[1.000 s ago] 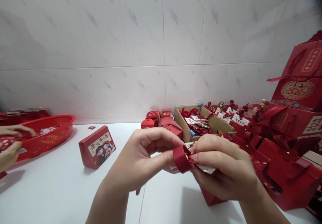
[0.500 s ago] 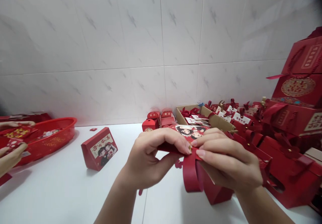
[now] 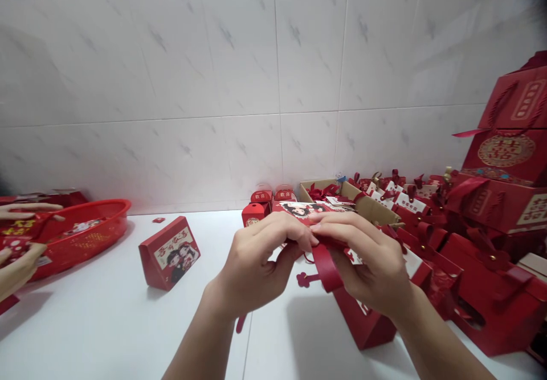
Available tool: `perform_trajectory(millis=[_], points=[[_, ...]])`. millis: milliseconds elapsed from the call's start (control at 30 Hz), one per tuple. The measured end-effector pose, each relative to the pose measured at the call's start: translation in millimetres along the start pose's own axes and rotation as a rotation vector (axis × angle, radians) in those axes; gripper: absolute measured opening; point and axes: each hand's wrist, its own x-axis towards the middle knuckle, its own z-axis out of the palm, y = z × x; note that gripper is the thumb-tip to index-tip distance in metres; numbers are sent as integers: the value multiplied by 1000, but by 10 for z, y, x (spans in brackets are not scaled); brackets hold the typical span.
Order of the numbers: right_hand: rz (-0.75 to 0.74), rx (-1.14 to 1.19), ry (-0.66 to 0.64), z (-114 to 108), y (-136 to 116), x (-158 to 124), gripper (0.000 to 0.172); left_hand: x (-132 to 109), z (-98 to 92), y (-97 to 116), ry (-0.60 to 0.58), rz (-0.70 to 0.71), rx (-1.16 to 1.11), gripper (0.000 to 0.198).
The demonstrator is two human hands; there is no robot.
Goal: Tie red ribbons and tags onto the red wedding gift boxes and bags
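Note:
In front of me, my left hand (image 3: 265,269) and my right hand (image 3: 370,263) meet, fingers closed on the top edge of a red gift box (image 3: 299,209) printed with a cartoon couple. A dark red strap (image 3: 328,272) curves down between the hands from their fingertips. A flower-shaped tip (image 3: 303,280) pokes out beside the strap. The fingers hide where the strap joins the box. Under my right hand another red box (image 3: 365,326) stands on the white table (image 3: 205,334).
One red couple-print box (image 3: 168,253) stands left of my hands. Farther left, another person's hands (image 3: 23,260) hold red packets by a red plastic basket (image 3: 96,237). Packed red boxes (image 3: 491,289), a cardboard tray (image 3: 376,212) and stacked large boxes (image 3: 506,152) crowd the right side.
My right hand has shifted slightly left, its fingers now more curled over the box edge. The strap loop has swung up, and a brass stud seen earlier at the fingertips is hidden.

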Motion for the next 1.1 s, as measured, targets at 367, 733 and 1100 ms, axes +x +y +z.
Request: perform_trajectory(millis=[367,733,1100], points=[[-66,4,117,63,12,-50,29,10,7,3,5,-34,-62,24],[-99,-3,186,63,-1,-33,30,-16,17,20,-69,-18,-9,35],[-45,-65,173,-35,-157,42,23,19,62,92,-22,-4,165,30]])
